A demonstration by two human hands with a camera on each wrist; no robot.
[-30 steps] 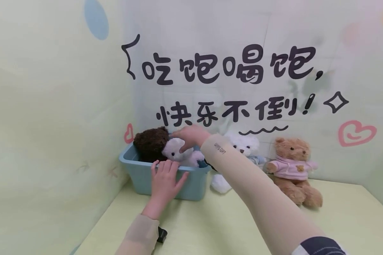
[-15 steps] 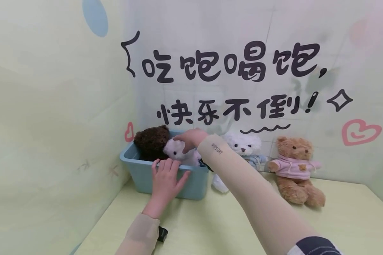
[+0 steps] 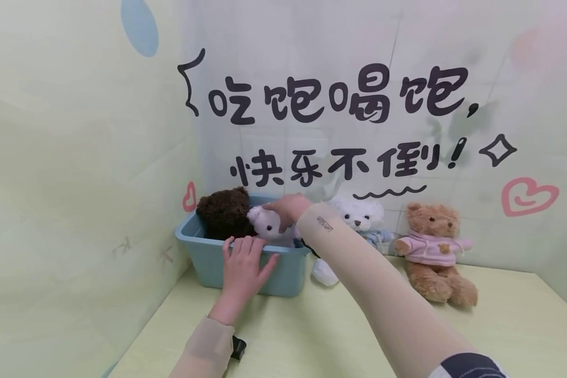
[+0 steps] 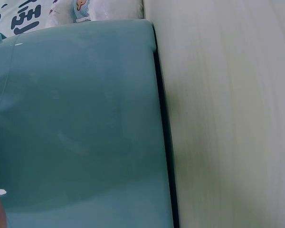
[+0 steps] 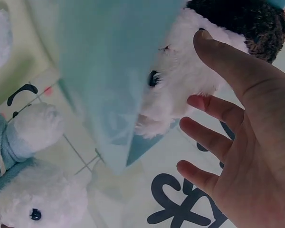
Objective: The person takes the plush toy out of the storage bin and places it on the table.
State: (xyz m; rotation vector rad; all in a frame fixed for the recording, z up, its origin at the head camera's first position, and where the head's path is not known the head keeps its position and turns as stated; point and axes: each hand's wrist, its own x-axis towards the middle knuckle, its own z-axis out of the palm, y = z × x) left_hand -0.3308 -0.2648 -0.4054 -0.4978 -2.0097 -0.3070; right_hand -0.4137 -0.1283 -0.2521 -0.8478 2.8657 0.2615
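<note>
White plush (image 3: 263, 224) shifted rightward beside brown plush (image 3: 223, 212), behind bin rim (image 3: 202, 241).

The bin (image 3: 279, 275) is displaying a plain blue-green finish. Inside, the furrier plush (image 3: 223, 210) is showing dark brown; the smaller plush (image 3: 266, 237) is showing white, possibly lilac-tinged, its covered parts limiting the reading. The tan bear (image 3: 429, 227) is wearing a pink hoodie (image 3: 425, 253) with a brown motif (image 3: 445, 249). The wall (image 3: 312, 42) is carrying black lettering (image 3: 365, 94).

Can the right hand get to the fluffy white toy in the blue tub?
Probably yes: the right hand, fingers spread, is right by the white toy. The blue tub has no lid on, and nothing seems to block the way.
</note>
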